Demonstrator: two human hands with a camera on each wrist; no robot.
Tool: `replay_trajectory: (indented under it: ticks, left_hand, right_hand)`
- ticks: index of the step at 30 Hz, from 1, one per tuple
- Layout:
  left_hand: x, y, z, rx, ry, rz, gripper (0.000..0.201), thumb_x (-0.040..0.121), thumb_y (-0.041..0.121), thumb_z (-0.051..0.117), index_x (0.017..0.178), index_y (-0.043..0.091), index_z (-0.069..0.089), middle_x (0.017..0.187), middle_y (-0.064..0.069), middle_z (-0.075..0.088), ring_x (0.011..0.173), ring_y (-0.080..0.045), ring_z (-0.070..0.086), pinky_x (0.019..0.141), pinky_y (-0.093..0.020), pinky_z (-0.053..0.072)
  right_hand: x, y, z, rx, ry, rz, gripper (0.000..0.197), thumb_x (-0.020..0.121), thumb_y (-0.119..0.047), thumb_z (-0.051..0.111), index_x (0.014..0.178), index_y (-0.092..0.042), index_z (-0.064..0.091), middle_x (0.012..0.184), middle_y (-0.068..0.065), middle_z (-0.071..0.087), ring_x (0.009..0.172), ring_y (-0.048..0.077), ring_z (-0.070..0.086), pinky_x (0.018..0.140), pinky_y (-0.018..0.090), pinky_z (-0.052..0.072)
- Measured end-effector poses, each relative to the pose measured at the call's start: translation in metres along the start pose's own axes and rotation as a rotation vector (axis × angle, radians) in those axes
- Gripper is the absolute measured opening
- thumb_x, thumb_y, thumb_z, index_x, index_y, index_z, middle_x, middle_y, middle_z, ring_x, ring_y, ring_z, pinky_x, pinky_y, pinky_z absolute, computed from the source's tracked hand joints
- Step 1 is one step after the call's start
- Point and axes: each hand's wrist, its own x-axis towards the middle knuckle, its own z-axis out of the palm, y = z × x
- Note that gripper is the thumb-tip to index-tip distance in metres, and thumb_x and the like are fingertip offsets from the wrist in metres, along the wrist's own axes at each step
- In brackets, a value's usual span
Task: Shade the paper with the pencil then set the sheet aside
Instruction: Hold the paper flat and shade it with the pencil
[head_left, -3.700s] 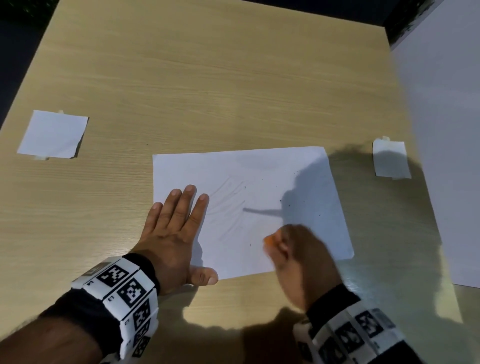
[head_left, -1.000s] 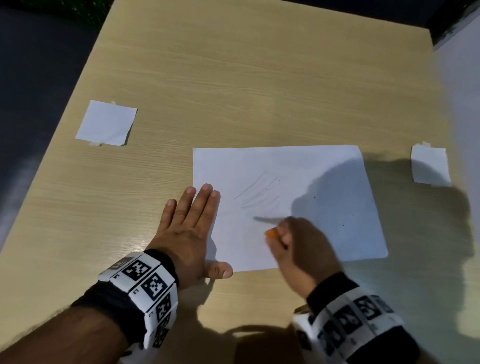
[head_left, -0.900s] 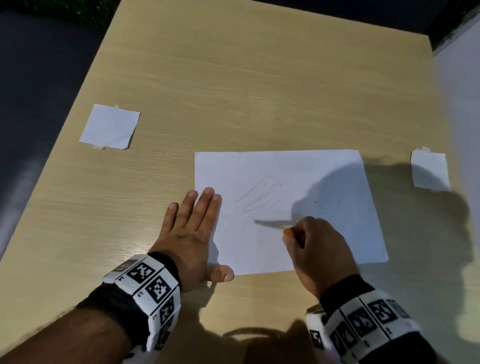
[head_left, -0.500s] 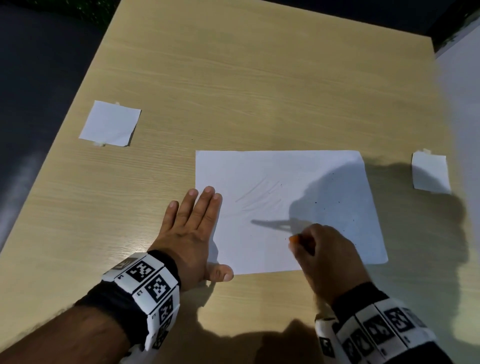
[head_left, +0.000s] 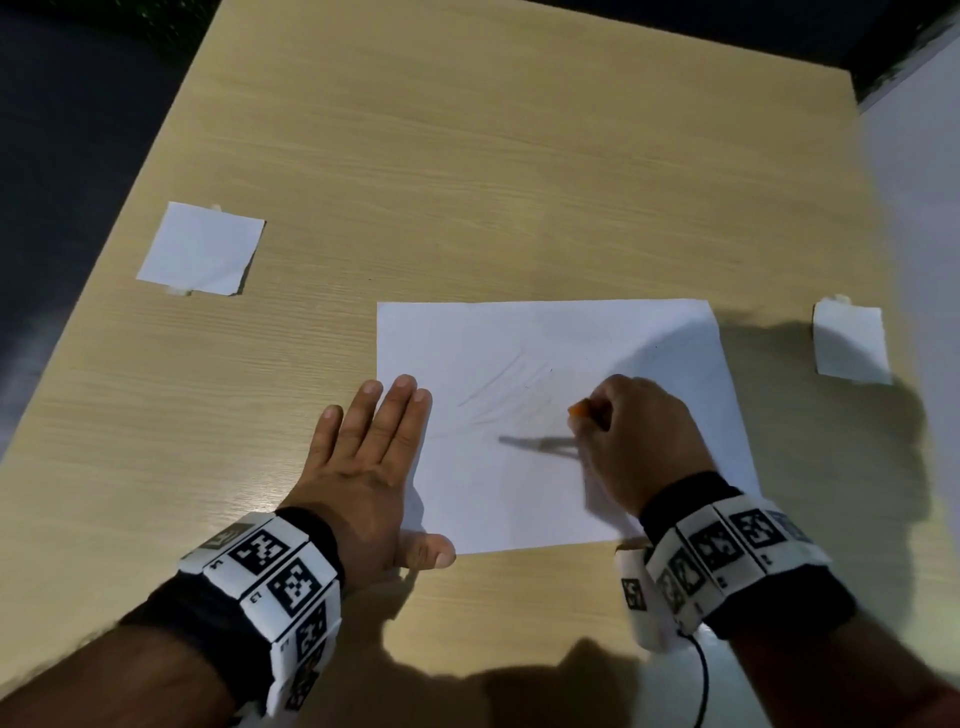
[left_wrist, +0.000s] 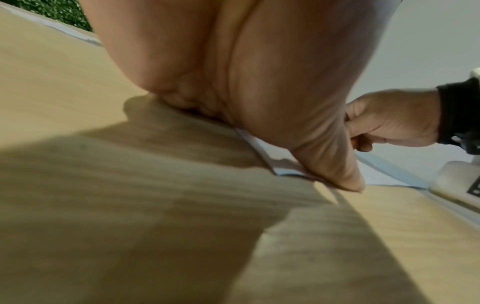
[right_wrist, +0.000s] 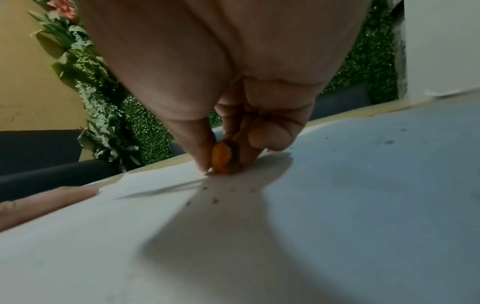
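Note:
A white sheet of paper (head_left: 519, 493) lies flat on the wooden table (head_left: 467, 182), with faint grey pencil strokes left of its middle. My left hand (head_left: 374, 447) lies flat with straight fingers, pressing the sheet's left edge down; its thumb sits at the near left corner (left_wrist: 280, 170). My right hand (head_left: 623, 431) rests on the sheet's right half and pinches a short orange pencil (head_left: 577, 410). In the right wrist view the pencil (right_wrist: 223, 158) sits between thumb and fingers, its tip down at the paper (right_wrist: 233, 236).
A small white slip (head_left: 202, 249) is taped to the table at the left, another small slip (head_left: 852, 340) at the right edge. A white wall or panel (head_left: 914, 234) borders the table on the right. Dark specks dot the paper.
My right hand with the pencil has swept back and forth over the sheet and now sits farther up and right. The left hand and the sheet have stayed put.

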Motion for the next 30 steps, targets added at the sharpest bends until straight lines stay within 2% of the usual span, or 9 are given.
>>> replay_trajectory:
  ticks: [3,5,10,12,18,21,24,28,30]
  left_hand:
    - [0.001,0.0,0.0,0.008,0.005,-0.003,0.132,0.053,0.097,0.033,0.126,0.027,-0.053,0.131,0.01,-0.061,0.124,-0.016,-0.054,0.105,-0.04,-0.031]
    - [0.0,0.0,0.0,0.015,-0.005,-0.014,0.131,0.056,0.095,0.036,0.124,0.028,-0.054,0.131,0.009,-0.061,0.124,-0.016,-0.054,0.106,-0.04,-0.031]
    - [0.001,0.001,-0.001,0.007,-0.006,-0.007,0.132,0.055,0.096,0.036,0.126,0.028,-0.052,0.132,0.009,-0.06,0.125,-0.016,-0.053,0.108,-0.042,-0.029]
    - [0.001,0.001,0.0,0.009,-0.006,-0.013,0.132,0.055,0.095,0.038,0.124,0.028,-0.054,0.131,0.01,-0.061,0.125,-0.016,-0.053,0.107,-0.041,-0.03]
    - [-0.001,0.001,-0.001,-0.007,0.011,0.0,0.129,0.051,0.098,0.03,0.122,0.031,-0.055,0.134,0.009,-0.058,0.124,-0.015,-0.054,0.106,-0.04,-0.032]
    - [0.0,0.0,-0.001,-0.009,0.014,0.005,0.13,0.049,0.099,0.027,0.123,0.031,-0.054,0.134,0.01,-0.058,0.125,-0.015,-0.053,0.104,-0.039,-0.033]
    - [0.0,0.0,0.0,-0.006,0.017,0.004,0.132,0.052,0.099,0.032,0.125,0.029,-0.053,0.133,0.01,-0.059,0.125,-0.015,-0.053,0.104,-0.038,-0.033]
    - [0.0,0.001,0.0,0.009,0.005,-0.016,0.132,0.055,0.097,0.035,0.124,0.028,-0.054,0.133,0.009,-0.06,0.124,-0.016,-0.054,0.108,-0.043,-0.028]
    - [0.0,0.002,-0.001,0.008,-0.002,-0.017,0.132,0.053,0.097,0.034,0.123,0.029,-0.054,0.133,0.009,-0.06,0.124,-0.016,-0.054,0.107,-0.042,-0.029]
  right_hand:
    - [-0.019,-0.034,0.018,0.076,-0.012,-0.256,0.014,0.087,-0.025,0.063,0.081,-0.013,0.063,0.084,0.005,0.065,0.079,0.022,0.061,0.07,0.03,0.049]
    - [-0.033,-0.055,0.033,0.047,-0.101,-0.433,0.014,0.09,-0.022,0.058,0.082,-0.011,0.059,0.085,0.003,0.061,0.083,0.019,0.057,0.074,0.026,0.042]
    - [0.007,-0.011,0.007,0.003,-0.053,-0.071,0.023,0.091,-0.034,0.054,0.083,-0.014,0.062,0.081,0.001,0.065,0.074,0.018,0.059,0.062,0.027,0.046]
    - [0.015,0.002,-0.007,0.002,0.015,0.005,0.023,0.091,-0.035,0.054,0.08,-0.016,0.06,0.08,-0.002,0.063,0.073,0.016,0.057,0.059,0.025,0.04]
    - [-0.019,-0.046,0.035,0.146,-0.162,-0.296,0.018,0.089,-0.028,0.057,0.076,-0.017,0.052,0.074,-0.008,0.051,0.067,0.005,0.048,0.069,0.018,0.038]
    - [0.007,-0.025,0.026,0.152,-0.056,-0.13,0.023,0.088,-0.032,0.058,0.077,-0.012,0.059,0.073,-0.002,0.061,0.071,0.015,0.059,0.069,0.022,0.047]
    - [0.023,-0.001,-0.003,-0.01,0.039,0.012,0.025,0.09,-0.034,0.053,0.082,-0.013,0.062,0.081,0.003,0.066,0.077,0.022,0.06,0.066,0.027,0.045]
    - [-0.003,-0.039,0.015,0.063,-0.073,-0.271,0.012,0.088,-0.023,0.058,0.078,-0.016,0.059,0.07,-0.007,0.052,0.065,0.012,0.054,0.055,0.009,0.032]
    - [-0.015,-0.05,0.031,0.118,-0.125,-0.339,0.016,0.091,-0.029,0.054,0.077,-0.021,0.053,0.072,-0.009,0.049,0.071,0.012,0.05,0.06,0.008,0.032]
